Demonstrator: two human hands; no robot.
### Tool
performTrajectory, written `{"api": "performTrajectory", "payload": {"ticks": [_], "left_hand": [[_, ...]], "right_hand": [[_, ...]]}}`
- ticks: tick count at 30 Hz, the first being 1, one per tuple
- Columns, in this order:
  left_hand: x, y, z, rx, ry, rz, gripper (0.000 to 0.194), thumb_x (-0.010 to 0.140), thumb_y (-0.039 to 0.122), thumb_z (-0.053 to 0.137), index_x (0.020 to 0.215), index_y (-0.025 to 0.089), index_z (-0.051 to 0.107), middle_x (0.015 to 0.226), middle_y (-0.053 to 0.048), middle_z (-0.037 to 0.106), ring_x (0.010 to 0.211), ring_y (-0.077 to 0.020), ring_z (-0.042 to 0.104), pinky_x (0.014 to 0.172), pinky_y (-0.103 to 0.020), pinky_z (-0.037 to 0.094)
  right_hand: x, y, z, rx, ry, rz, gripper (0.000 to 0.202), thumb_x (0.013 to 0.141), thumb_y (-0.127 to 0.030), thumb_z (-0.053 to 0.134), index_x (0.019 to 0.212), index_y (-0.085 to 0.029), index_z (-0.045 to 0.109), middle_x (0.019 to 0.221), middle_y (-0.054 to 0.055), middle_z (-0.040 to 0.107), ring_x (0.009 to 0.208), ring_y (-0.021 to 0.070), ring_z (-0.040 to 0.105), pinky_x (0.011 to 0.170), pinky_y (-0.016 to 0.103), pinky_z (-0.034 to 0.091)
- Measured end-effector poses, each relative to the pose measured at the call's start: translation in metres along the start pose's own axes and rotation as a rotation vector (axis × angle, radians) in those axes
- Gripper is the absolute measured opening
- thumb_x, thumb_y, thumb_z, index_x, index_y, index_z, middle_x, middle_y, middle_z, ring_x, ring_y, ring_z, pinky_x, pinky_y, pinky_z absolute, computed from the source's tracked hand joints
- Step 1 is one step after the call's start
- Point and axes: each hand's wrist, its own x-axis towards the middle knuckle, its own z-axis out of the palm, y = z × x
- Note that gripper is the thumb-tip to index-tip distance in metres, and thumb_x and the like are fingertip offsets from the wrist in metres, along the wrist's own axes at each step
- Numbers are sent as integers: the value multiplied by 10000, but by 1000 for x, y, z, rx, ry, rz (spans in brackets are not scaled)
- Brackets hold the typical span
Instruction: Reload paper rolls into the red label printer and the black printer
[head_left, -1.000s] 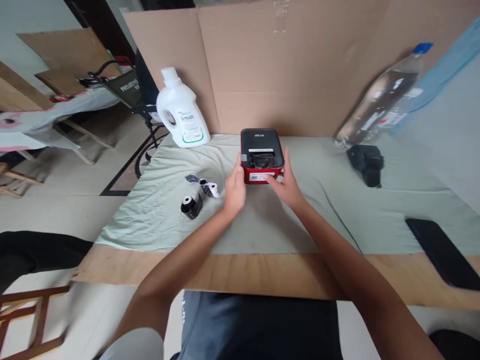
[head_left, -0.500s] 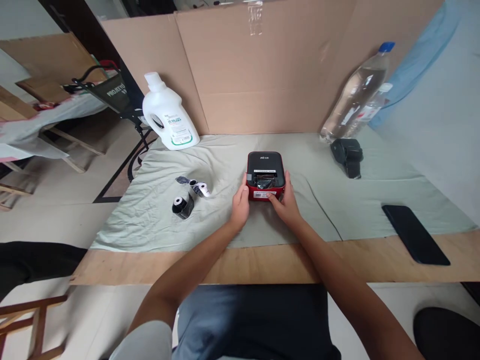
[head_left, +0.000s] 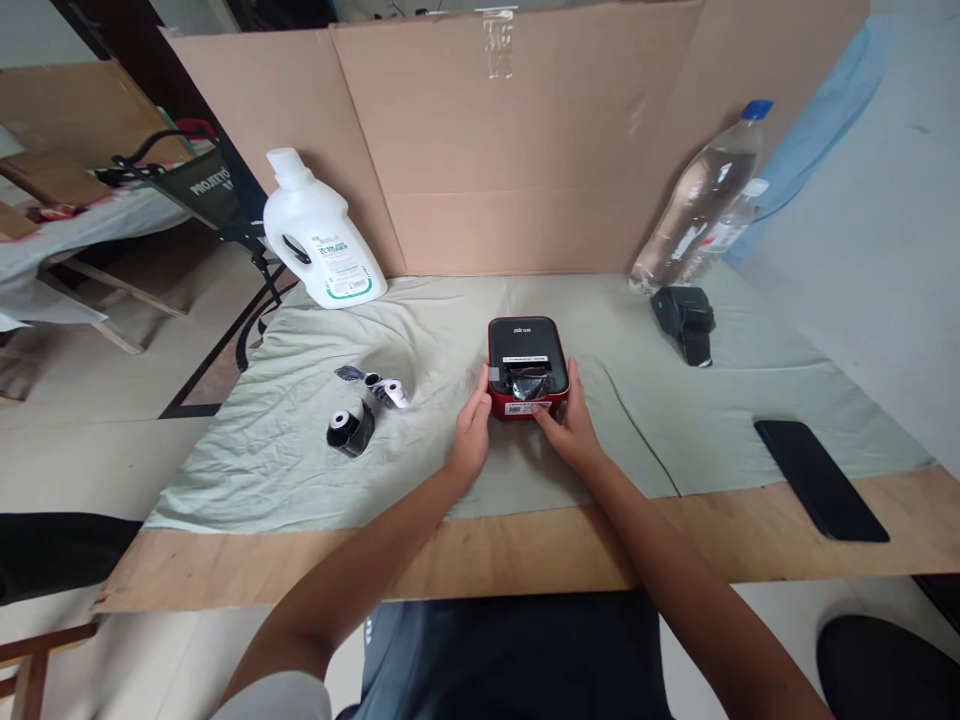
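Note:
A small black-and-red label printer (head_left: 528,345) rests on the pale green cloth in front of me. Crumpled dark clear plastic film (head_left: 530,384) sticks out of its slot. My left hand (head_left: 472,420) is closed against the printer's left side. From the other side my right hand (head_left: 571,420) grips it, with the thumb on the white label at its front. To the left lie a black-wrapped paper roll (head_left: 350,430) and some small paper rolls (head_left: 386,390) with dark wrapping.
A white detergent jug (head_left: 322,235) stands at the back left before the cardboard (head_left: 517,140). At the right are a large water bottle (head_left: 701,200), a smaller bottle (head_left: 731,230), a black strapped device (head_left: 684,320) and a black phone (head_left: 821,480). Bare wood (head_left: 525,555) edges the table.
The camera view has shifted slightly, so everything sits a little lower and further left. Both hands keep their hold on the printer, which stays in about the same place on the cloth.

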Motion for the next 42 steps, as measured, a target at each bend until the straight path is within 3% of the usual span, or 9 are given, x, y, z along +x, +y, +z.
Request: {"api": "performTrajectory", "payload": {"ticks": [7, 14, 20, 25, 30, 35, 38, 42], "left_hand": [[1, 5, -5, 190, 44, 140, 544, 1092, 539, 489, 1564, 290, 594, 1692, -43, 519, 1619, -242, 424, 1385, -414, 298], [20, 6, -20, 243, 49, 182, 492, 1056, 630, 506, 1191, 239, 773, 1475, -107, 664, 1450, -267, 579, 1299, -447, 403], [29, 8, -23, 280, 42, 228, 522, 989, 720, 582, 1055, 240, 776, 1320, -116, 674, 1327, -268, 627, 1185, -430, 494], [33, 12, -22, 307, 27, 240, 464, 979, 683, 625, 976, 241, 766, 1084, -81, 718, 1064, -232, 689, 946, -361, 572], [38, 18, -22, 332, -14, 166, 504, 1000, 689, 575, 877, 224, 726, 843, -34, 731, 836, -198, 670, 805, -320, 556], [45, 18, -23, 406, -9, 182, 576, 1004, 728, 531, 769, 219, 662, 682, 5, 618, 692, -163, 570, 679, -283, 488], [46, 13, -22, 426, 11, 210, 611, 995, 757, 514, 717, 222, 611, 664, 7, 597, 675, -161, 549, 652, -281, 470], [44, 2, -23, 411, 10, 234, 602, 1000, 767, 495, 797, 226, 667, 783, -30, 722, 775, -192, 660, 754, -312, 540]], "right_hand": [[2, -7, 0, -45, 37, -64, 1053, 926, -531, 712, 1750, -215, 139, 1637, 228, 470, 1540, 415, 444, 1241, 687, 409], [12, -12, -12, -75, 29, -185, 692, 857, -385, 771, 1470, -284, 467, 1451, 159, 583, 1372, 370, 591, 1163, 621, 505], [16, -14, -16, -66, 15, -215, 670, 828, -343, 784, 1416, -279, 469, 1410, 147, 573, 1336, 364, 598, 1130, 599, 522], [17, -15, -15, -78, 8, -220, 683, 836, -366, 762, 1444, -286, 460, 1433, 152, 553, 1351, 375, 577, 1138, 609, 511], [18, -16, -14, -92, 12, -232, 699, 832, -350, 759, 1461, -288, 459, 1440, 156, 542, 1351, 380, 570, 1140, 621, 505], [18, -18, -15, -108, 5, -215, 715, 814, -336, 759, 1461, -290, 458, 1430, 153, 551, 1341, 380, 577, 1134, 616, 513], [18, -18, -15, -109, 5, -223, 721, 818, -326, 760, 1468, -288, 450, 1430, 156, 550, 1333, 378, 584, 1129, 614, 517], [18, -16, -14, -104, 11, -233, 717, 825, -329, 753, 1472, -277, 448, 1424, 165, 550, 1349, 385, 577, 1141, 633, 506]]}}
